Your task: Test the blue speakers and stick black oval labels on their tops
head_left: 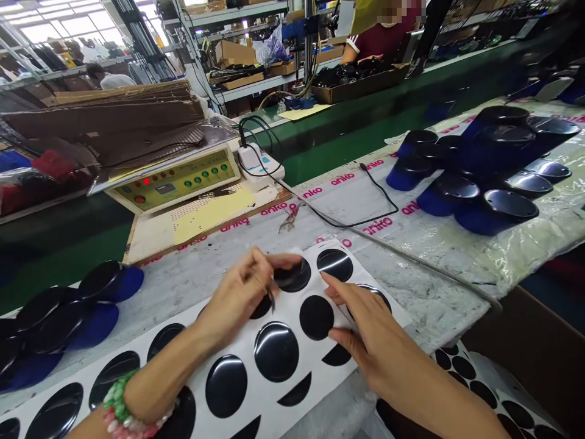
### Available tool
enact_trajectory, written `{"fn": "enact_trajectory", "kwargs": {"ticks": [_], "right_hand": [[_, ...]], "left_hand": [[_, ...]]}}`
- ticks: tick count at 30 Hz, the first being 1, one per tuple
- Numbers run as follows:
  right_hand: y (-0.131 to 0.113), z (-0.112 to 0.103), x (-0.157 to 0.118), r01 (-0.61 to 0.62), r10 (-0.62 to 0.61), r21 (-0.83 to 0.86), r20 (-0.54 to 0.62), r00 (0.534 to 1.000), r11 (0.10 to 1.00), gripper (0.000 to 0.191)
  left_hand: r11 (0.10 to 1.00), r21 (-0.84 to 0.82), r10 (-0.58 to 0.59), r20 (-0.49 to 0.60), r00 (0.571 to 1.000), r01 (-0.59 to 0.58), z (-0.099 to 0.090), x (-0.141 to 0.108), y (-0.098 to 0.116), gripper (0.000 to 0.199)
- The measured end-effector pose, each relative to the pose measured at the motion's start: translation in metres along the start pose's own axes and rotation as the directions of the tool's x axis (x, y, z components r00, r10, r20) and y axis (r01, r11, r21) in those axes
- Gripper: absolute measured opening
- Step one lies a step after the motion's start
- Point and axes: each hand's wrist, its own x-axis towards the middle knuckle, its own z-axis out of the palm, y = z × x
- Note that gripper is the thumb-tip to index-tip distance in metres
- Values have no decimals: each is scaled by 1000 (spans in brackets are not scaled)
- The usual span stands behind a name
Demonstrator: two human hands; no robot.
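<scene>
A white sheet (256,396) with rows of glossy black round stickers (276,352) lies across the table in front of me. My left hand (249,283) is over its far part, with thumb and fingers pinched together. From the pinch sticks a small dark pointed thing, blurred and too small to name. The index finger reaches over a black disc near the far edge. At the sheet's right end is my right hand (365,326), thumb and index finger closed about a raised, bent bit of the sheet beside a matte black disc (316,317).
Blue cylinders with glossy black tops (493,152) stand grouped at the right, more blue cylinders (112,281) at the left. A control box (173,183) with lit buttons sits behind. A grey cable (402,250) crosses the table. Another person (384,36) is across the green belt (311,143).
</scene>
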Motion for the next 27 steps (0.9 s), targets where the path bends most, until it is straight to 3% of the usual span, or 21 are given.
{"fn": "enact_trajectory", "kwargs": {"ticks": [3, 7, 9, 11, 13, 14, 16, 18, 23, 27], "right_hand": [[-4, -7, -2, 40, -39, -58, 8, 999, 998, 57], [-10, -16, -3, 46, -51, -157, -27, 998, 987, 46], [-14, -18, 1, 64, -80, -149, -106, 991, 987, 39], [-18, -14, 7, 102, -118, -100, -158, 980, 990, 32], [-20, -6, 12, 145, -155, -72, -153, 976, 987, 26], [-20, -2, 14, 156, -166, -81, -135, 977, 984, 24], [-17, 8, 16, 173, -190, -143, -109, 976, 974, 24], [-14, 16, 17, 184, -211, -221, -103, 972, 958, 29], [-12, 24, 14, 182, -231, -300, -134, 964, 936, 32], [-14, 25, 14, 160, -209, -297, -141, 968, 941, 33]], "left_hand": [[971, -238, -10, -153, 988, -27, -5, 11, 19, 27], [944, -306, 41, -263, 964, -123, -10, 21, 52, 47], [953, -245, 110, -271, 956, -179, -10, 23, 62, 45], [976, -105, 161, -233, 959, -190, -10, 27, 66, 29], [959, 215, 218, -141, 966, -184, -10, 31, 61, 21], [881, 435, 236, -59, 970, -188, -10, 34, 56, 24], [593, 773, 211, 122, 970, -226, -9, 40, 43, 22], [372, 889, 131, 233, 964, -265, -8, 45, 30, 19], [232, 936, 10, 270, 963, -265, 0, 48, 11, 18], [171, 956, 3, 243, 970, -240, 6, 48, 9, 15]]}}
